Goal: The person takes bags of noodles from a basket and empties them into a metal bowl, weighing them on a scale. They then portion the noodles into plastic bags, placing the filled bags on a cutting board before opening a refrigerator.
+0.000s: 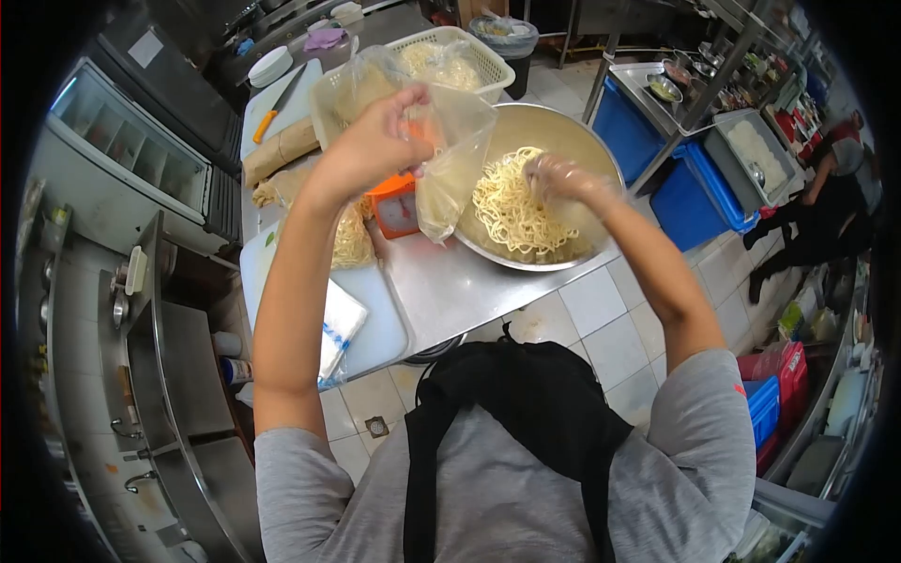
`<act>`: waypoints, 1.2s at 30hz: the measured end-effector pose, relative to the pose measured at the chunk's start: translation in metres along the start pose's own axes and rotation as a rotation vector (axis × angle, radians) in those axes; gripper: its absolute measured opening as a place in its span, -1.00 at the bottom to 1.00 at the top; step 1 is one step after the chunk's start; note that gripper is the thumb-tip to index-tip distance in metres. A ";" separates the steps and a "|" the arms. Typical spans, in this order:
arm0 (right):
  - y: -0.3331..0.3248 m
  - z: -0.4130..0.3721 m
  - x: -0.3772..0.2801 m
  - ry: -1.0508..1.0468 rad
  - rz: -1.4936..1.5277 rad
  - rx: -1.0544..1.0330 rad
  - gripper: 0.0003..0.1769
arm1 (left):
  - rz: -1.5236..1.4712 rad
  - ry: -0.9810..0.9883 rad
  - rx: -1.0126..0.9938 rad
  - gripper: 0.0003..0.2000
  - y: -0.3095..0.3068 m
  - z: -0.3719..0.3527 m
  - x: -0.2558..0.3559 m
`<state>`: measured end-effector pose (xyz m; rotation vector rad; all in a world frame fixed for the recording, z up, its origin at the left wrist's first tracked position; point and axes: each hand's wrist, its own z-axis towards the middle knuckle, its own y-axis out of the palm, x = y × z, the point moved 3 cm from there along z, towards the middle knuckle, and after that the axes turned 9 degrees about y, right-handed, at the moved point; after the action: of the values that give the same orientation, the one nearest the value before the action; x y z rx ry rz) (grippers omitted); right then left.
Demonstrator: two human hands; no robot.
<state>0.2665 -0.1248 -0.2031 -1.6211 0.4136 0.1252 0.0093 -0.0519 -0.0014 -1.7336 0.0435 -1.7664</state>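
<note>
Pinching the bag [462,122], your left fingers [405,99] are nearly meeting — your right fingers [543,170] are half-curling at likely slippery noodles [511,208], best cupped underneath; grasp unclear.

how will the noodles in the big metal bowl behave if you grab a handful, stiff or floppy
Probably floppy, as the noodles bend into loose loops in the metal bowl. They may lift as a tangled clump, since the strands cross over one another. Some would likely dangle or slide off, as thin strands curl out around the pile's edge.
</note>
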 end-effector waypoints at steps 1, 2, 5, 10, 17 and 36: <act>-0.030 -0.004 -0.007 -0.019 -0.025 0.109 -0.79 | -0.017 -0.003 -0.003 -0.34 0.000 0.000 -0.002; -0.076 -0.017 -0.027 -0.055 -0.006 0.144 -0.78 | -0.019 0.000 0.001 -0.34 0.000 0.000 -0.003; -0.188 -0.050 -0.073 -0.149 0.475 0.233 -0.81 | -0.081 0.029 0.049 -0.40 0.001 -0.001 -0.008; -0.273 -0.099 -0.117 -0.296 0.806 0.505 -0.83 | -0.187 0.004 0.029 -0.33 0.008 -0.006 -0.017; -0.308 -0.107 -0.124 -0.318 0.659 0.566 -0.83 | -0.184 0.035 0.042 -0.34 0.007 -0.012 -0.012; -0.008 0.003 0.046 0.261 0.602 -0.079 -0.55 | -0.185 0.063 0.066 -0.35 0.005 -0.008 -0.010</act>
<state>0.3126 -0.1306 -0.2106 -1.5494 1.1042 0.3884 0.0034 -0.0545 -0.0129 -1.6801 -0.1516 -1.9321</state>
